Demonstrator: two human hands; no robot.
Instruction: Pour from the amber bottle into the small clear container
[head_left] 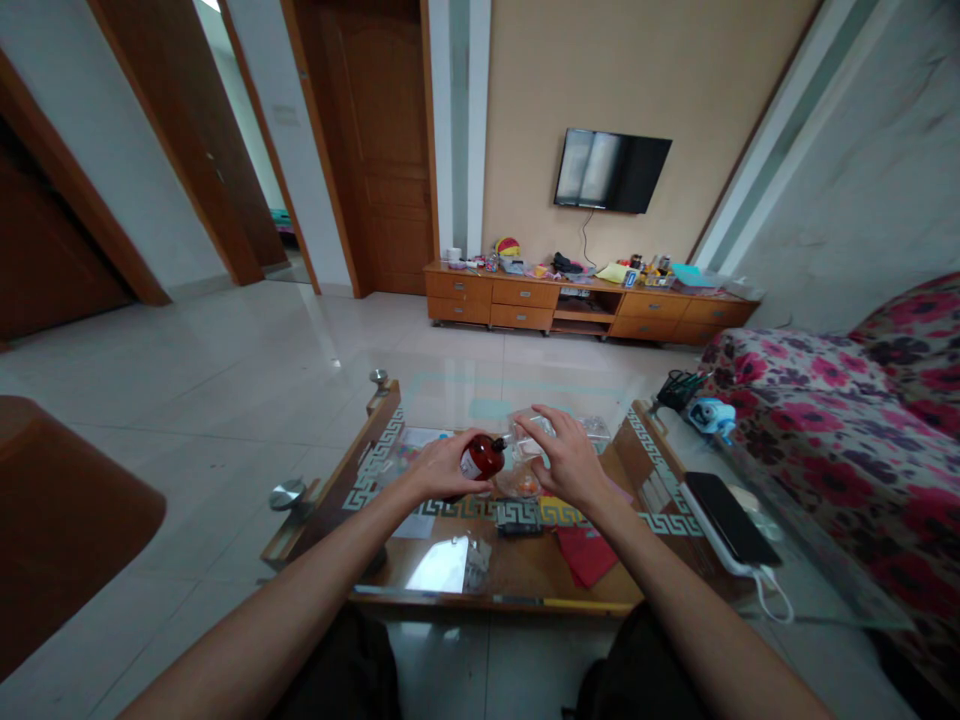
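My left hand (pixel 442 466) is wrapped round a reddish-brown bottle (pixel 487 458) with a white label and a black top. The bottle is tilted, its black top pointing right toward my other hand. Just right of it is my right hand (pixel 562 455), thumb and fingers spread apart with a gap between them. I see nothing held in that hand. Both hands are above the glass coffee table (pixel 450 570). Under the glass, behind my right hand, are clear plastic packages (pixel 525 485), partly hidden by the fingers.
A black phone (pixel 731 515) with a white cable (pixel 776 600) lies at the table's right. Past it are a pen holder (pixel 679 388) and a blue-white object (pixel 711 418). A red packet (pixel 589 555) shows through the glass. A floral sofa (pixel 825 400) stands right, a cluttered TV cabinet (pixel 525 295) ahead.
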